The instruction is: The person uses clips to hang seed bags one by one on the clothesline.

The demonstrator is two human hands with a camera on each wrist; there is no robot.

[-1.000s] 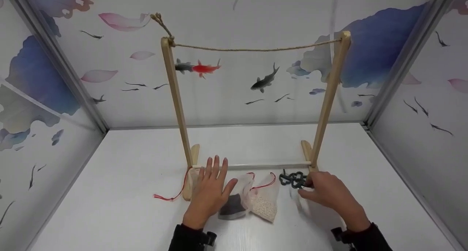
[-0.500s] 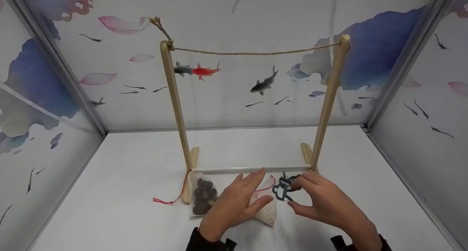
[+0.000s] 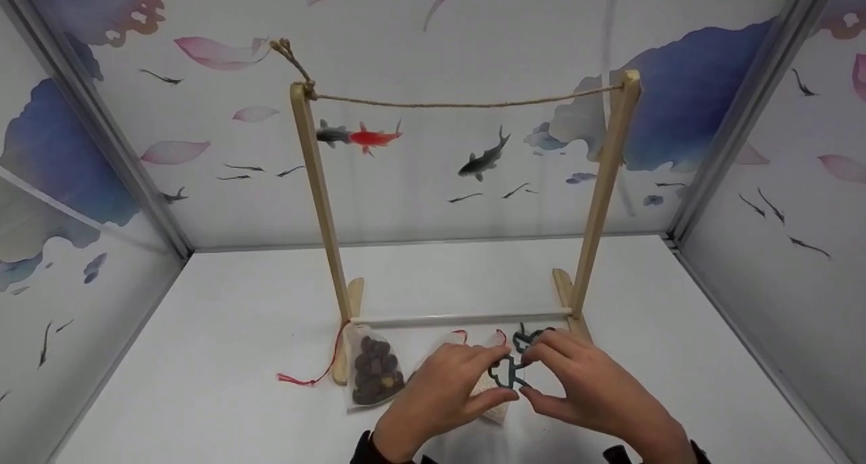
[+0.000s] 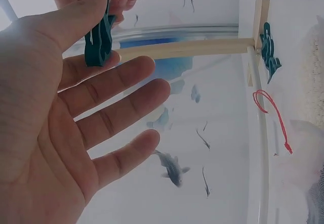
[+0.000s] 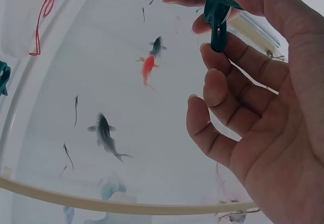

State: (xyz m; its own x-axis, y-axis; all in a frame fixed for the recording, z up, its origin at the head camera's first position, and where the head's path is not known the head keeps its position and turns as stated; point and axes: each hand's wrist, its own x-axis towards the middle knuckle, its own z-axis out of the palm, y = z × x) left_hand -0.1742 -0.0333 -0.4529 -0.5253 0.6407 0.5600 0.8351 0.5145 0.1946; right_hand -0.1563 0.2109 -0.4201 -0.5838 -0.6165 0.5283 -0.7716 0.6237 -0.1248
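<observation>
A teal plastic spring clip is held between my two hands above the table. My right hand pinches its handles between thumb and index finger. My left hand has thumb and index finger at the opposite end of the same clip, one on either side; its other fingers spread loosely in the left wrist view. Another teal clip lies on the table by the right foot of the wooden stand. Beneath my hands a mesh bag of pale grains is partly covered, and the dark-filled bag is mostly hidden.
The wooden stand has two uprights, a twine line across the top and a white rod low down. A mesh bag of brown lumps with a red drawstring lies at its left foot. Printed walls surround the table.
My right hand has lifted one clip from the clips by the stand and brought it left. My left hand has moved right from over the bags to meet it, uncovering the bag of brown lumps.
</observation>
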